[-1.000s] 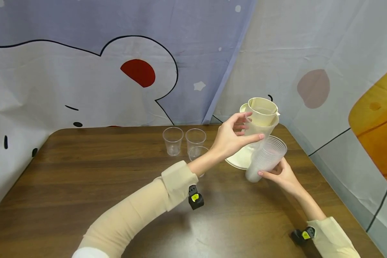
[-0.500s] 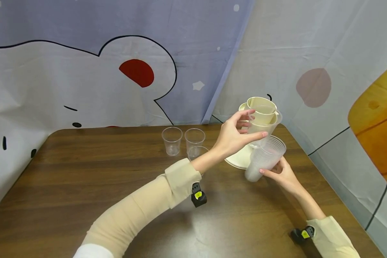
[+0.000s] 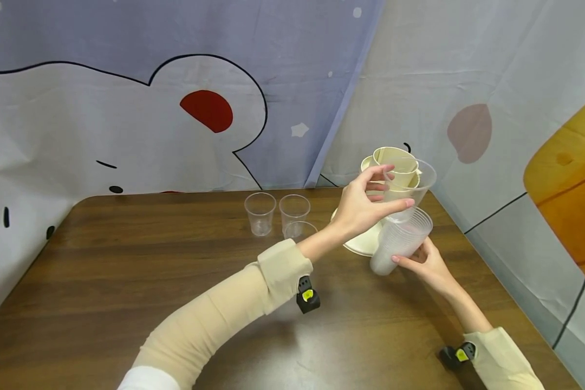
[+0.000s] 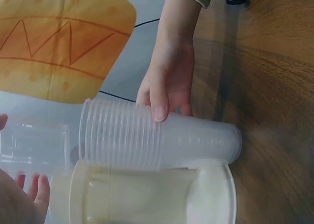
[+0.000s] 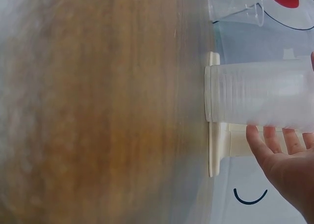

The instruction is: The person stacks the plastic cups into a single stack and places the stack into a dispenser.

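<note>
A single clear plastic cup (image 3: 414,195) is gripped between the thumb and fingers of my left hand (image 3: 363,208), just above the mouth of a nested stack of plastic cups (image 3: 402,244). My right hand (image 3: 431,265) holds that stack low on its right side, and the stack leans with its rims up to the right. In the left wrist view, a narrow gap shows between the loose cup (image 4: 34,145) and the top rim of the stack (image 4: 117,135). Behind them stands a cream cup holder (image 3: 395,157) on a round base, partly hidden by the hands and cups.
To the left, clear cups (image 3: 260,214) stand upright near the back of the brown wooden table (image 3: 141,260); one is partly hidden by my left forearm. A printed cloth (image 3: 127,119) hangs behind the table and along its right side.
My left hand has moved to the right with the single cup, from in front of the cream holder to over the stack. The right hand and the stack have barely moved.
</note>
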Tool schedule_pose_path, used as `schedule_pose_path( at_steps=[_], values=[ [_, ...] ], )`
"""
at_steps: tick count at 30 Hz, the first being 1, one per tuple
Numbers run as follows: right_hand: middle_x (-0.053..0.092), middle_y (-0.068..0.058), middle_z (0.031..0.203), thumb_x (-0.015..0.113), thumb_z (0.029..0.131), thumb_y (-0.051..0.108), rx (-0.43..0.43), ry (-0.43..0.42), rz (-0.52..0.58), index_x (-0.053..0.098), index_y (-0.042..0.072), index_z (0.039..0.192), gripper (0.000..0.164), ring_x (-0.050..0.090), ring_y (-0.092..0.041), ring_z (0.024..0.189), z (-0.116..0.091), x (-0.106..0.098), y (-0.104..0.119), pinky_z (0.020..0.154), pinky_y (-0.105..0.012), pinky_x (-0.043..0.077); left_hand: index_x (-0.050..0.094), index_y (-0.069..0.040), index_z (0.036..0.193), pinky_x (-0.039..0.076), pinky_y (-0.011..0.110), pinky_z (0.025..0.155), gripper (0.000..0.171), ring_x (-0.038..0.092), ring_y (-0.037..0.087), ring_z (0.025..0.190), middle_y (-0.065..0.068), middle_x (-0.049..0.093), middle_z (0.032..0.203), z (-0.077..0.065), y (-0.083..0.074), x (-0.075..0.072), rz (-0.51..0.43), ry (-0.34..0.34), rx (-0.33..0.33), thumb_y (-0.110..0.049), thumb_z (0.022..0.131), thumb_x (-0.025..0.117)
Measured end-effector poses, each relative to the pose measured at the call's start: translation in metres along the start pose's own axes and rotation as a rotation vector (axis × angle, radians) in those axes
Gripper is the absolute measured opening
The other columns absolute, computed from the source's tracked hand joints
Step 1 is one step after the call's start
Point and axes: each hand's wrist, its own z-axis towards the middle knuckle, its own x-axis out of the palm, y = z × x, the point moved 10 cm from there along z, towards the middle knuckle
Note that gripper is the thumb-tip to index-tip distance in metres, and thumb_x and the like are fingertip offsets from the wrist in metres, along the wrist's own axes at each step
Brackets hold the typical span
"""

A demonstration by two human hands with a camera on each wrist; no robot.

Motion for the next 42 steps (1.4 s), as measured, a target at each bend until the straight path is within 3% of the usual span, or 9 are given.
schedule_pose_path(
  at_steps=[12,25,32,42],
  values=[
    [0.052,0.013,0.125,0.061,0.087,-0.006,0.003,0.001,0.007,0.035,0.02,0.138,0.062,0.055,0.003,0.11,0.0,0.002,0.0,0.086,-0.013,0.05,0.052,-0.012,0.134,0.051,0.016,0.089,0.066,0.06,0.006,0.102,0.007,0.061,0.126,-0.001,0.002,0.011,-0.007,0.028,0.001,-0.015,0.076,0.081],
    [0.051,0.013,0.125,0.061,0.087,-0.006,0.005,-0.005,0.019,0.036,0.021,0.137,0.062,0.055,0.003,0.111,0.001,0.002,0.0,0.086,-0.014,0.051,0.052,-0.012,0.134,0.05,0.013,0.089,0.065,0.063,0.008,0.103,0.007,0.06,0.13,-0.004,0.006,0.018,-0.022,0.058,-0.023,-0.013,0.075,0.081],
    [0.051,0.013,0.125,0.061,0.087,-0.006,-0.001,-0.009,0.015,0.036,0.022,0.138,0.063,0.055,0.003,0.11,0.001,0.001,-0.002,0.085,-0.013,0.051,0.05,-0.008,0.135,0.05,0.013,0.089,0.066,0.061,0.011,0.109,0.009,0.059,0.132,-0.005,0.009,0.025,0.009,0.111,-0.025,-0.013,0.077,0.08],
    [0.05,0.014,0.127,0.061,0.088,-0.004,0.013,-0.003,-0.009,0.034,0.02,0.14,0.064,0.054,0.003,0.112,0.001,0.002,-0.003,0.087,-0.013,0.05,0.051,-0.012,0.136,0.049,0.014,0.091,0.068,0.061,0.012,0.11,0.005,0.057,0.134,-0.004,0.02,0.029,0.067,0.132,-0.051,-0.016,0.076,0.081]
  ],
)
